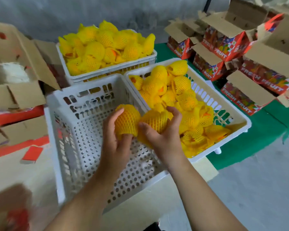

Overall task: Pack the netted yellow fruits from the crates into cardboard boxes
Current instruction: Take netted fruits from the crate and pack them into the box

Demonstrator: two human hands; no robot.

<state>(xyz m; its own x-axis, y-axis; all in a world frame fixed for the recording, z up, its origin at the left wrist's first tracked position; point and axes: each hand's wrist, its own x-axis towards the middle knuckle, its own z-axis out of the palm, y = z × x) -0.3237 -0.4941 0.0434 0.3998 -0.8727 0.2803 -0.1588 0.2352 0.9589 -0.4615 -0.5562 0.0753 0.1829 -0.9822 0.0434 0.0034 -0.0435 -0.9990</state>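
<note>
My left hand [117,144] grips one netted yellow fruit [127,119] above an empty white crate [60,104]. My right hand [165,135] grips a second netted fruit [154,118] right beside it, at the rim between the two crates. The right white crate [240,117] holds several netted fruits [178,95]. A third crate [110,70] behind is heaped with netted fruits [103,45]. An open cardboard box [23,90] stands at the left with white padding inside.
Several open red "FRESH FRUIT" boxes [244,95] stand at the right on a green cloth [257,134]. More flattened cardboard and red boxes [15,130] lie at the left. Grey floor [257,189] shows at the lower right.
</note>
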